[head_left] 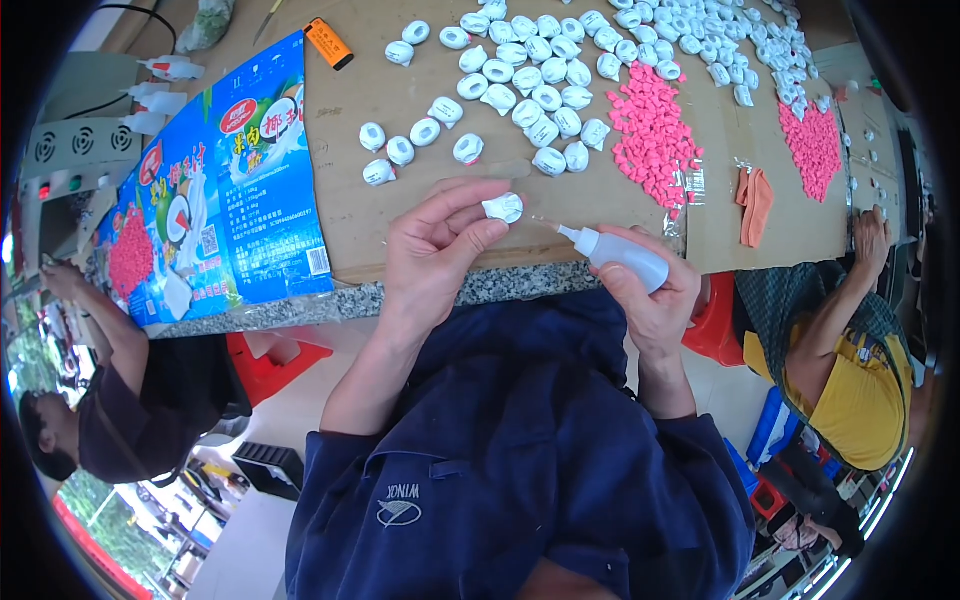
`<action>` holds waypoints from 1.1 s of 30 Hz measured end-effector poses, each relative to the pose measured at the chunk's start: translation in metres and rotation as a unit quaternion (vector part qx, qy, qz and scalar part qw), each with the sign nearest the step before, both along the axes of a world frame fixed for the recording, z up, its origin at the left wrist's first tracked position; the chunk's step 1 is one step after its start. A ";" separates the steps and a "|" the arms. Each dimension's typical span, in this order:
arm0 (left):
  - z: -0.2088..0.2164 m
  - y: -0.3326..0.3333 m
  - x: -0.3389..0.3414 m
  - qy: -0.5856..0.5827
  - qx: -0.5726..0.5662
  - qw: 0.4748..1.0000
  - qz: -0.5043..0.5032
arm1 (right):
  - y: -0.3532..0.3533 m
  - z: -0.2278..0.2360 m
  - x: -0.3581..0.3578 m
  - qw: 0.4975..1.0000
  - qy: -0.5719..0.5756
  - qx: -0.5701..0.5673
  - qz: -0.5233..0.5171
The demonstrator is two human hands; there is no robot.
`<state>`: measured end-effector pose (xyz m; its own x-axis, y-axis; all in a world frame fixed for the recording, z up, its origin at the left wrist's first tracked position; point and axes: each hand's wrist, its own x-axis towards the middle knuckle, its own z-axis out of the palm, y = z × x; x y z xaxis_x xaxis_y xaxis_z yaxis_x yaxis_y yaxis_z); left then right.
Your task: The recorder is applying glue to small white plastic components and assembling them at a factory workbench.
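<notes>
Between the thumb and fingers of my left hand (440,240) is a small white rounded piece (503,208), held up over the table's near edge. My right hand (660,300) grips a translucent squeeze bottle (630,260) with a white nozzle. The nozzle points left at the white piece, with a small gap between them. Beyond my hands, several similar white pieces (545,97) lie spread on the cardboard, many with a grey oval on top. To their right is a heap of small pink pieces (650,135).
Brown cardboard (350,230) covers the granite-edged table. A blue printed carton sheet (270,190) lies left, below an orange box cutter (328,44). At right are an orange cloth piece (756,207) and another pink heap (812,150). Co-workers sit on both sides, near red stools (715,320).
</notes>
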<state>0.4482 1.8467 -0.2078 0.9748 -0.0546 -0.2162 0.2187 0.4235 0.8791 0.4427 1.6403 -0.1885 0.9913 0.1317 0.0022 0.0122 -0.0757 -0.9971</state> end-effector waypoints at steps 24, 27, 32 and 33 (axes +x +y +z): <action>-0.001 -0.004 0.004 -0.055 0.040 0.998 0.009 | -0.003 -0.001 0.003 1.000 0.021 0.006 0.003; -0.001 -0.004 0.003 -0.052 0.045 0.998 0.005 | -0.004 -0.001 0.003 1.000 0.016 0.003 0.021; -0.003 -0.003 0.003 -0.053 0.032 0.998 0.001 | -0.006 -0.004 0.007 0.994 0.041 0.083 -0.062; -0.002 -0.003 0.002 -0.053 0.030 0.998 -0.003 | -0.007 -0.004 0.009 0.989 0.057 0.102 -0.088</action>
